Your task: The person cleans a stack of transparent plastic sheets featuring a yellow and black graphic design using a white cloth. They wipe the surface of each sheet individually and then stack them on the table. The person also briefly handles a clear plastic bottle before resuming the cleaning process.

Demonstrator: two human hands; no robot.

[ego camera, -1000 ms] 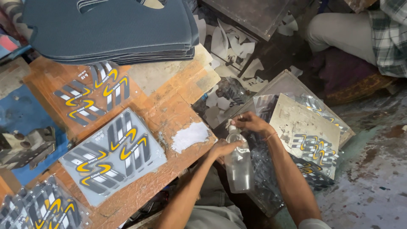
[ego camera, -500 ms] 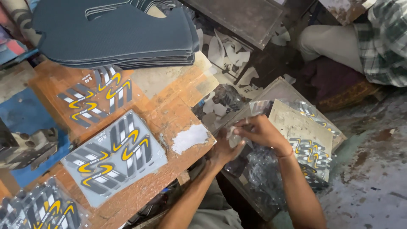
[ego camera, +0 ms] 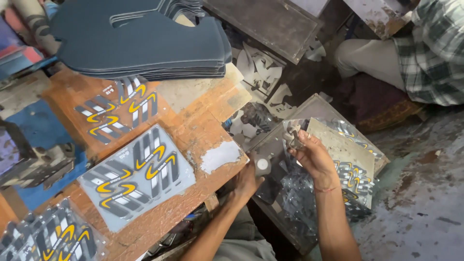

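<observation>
My left hand (ego camera: pixel 245 182) is wrapped around a clear plastic bottle (ego camera: pixel 263 178) with a white cap. It holds the bottle low, just off the edge of the orange wooden bench (ego camera: pixel 193 130). My right hand (ego camera: pixel 311 157) is raised to the right of the bottle and pinches a crumpled scrap of clear film (ego camera: pixel 291 134). Below both hands stands a tray (ego camera: pixel 319 104) of clear-wrapped printed sheets. A grey sheet printed with yellow and black stripes (ego camera: pixel 137 176) lies on the bench to the left of my left hand.
A stack of dark blue cut sheets (ego camera: pixel 145 38) fills the back of the bench. More striped sheets (ego camera: pixel 116 113) lie beside and in front of it. Another person in a checked shirt (ego camera: pixel 430 48) sits at the top right. A metal tool (ego camera: pixel 34 164) rests at the left.
The bottle has gone from upright in both hands down beside the bench edge, held by my left hand alone. My right hand has come off it and lifted with a film scrap.
</observation>
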